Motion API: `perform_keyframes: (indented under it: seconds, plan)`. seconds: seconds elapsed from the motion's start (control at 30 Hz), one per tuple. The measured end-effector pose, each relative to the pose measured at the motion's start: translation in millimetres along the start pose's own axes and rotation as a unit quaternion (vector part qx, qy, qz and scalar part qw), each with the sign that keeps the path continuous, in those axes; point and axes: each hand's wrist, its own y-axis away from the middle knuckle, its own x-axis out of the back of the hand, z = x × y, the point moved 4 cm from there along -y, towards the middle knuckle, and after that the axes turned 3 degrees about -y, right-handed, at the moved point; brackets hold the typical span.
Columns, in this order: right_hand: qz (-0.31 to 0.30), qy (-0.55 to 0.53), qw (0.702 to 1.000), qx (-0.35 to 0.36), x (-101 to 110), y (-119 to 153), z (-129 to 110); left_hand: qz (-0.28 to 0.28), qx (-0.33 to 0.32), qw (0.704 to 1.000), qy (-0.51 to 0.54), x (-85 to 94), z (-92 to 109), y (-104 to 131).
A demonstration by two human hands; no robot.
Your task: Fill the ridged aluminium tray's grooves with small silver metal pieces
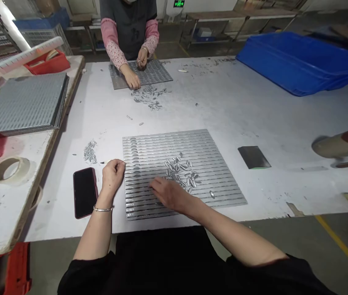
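Panel [220, 172] sits flat on the surface [211, 106], centre of the frame, stripes up, with a heap of silvery leaf-shaped pieces [177, 170] around its middle. One stray piece [212, 194] lies apart toward its lower right, and a column of dark ovals [136, 167] runs down near its left edge. Our left hand [112, 174] is loosely curled by that edge; can't tell if it's actually gripping. Our right hand [170, 194] is over the panel, lower centre of the frame, fingertips bunched, but honestly we can't see whether there's a piece in them.

Tips: we'd use the left hand as a light stop so the panel doesn't skate, no heavy pressing. With the right, we'd pinch pieces singly by their sides, wrist raised clear of the heap. They look slippery, so go gently. Also, we'd mind the phone [84, 192] just beside our left wrist.
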Motion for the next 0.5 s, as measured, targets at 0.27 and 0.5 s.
perform_keyframes:
  seconds: [0.27,0.5]
  plan:
    - [-0.076,0.014,0.997,0.002,-19.6,22.0,-9.6,0.063,-0.030,0.998,0.002,7.6,12.3,5.3]
    - [0.077,-0.181,0.981,0.004,2.1,6.2,-10.2,0.112,-0.080,0.990,-0.037,44.6,48.2,22.0]
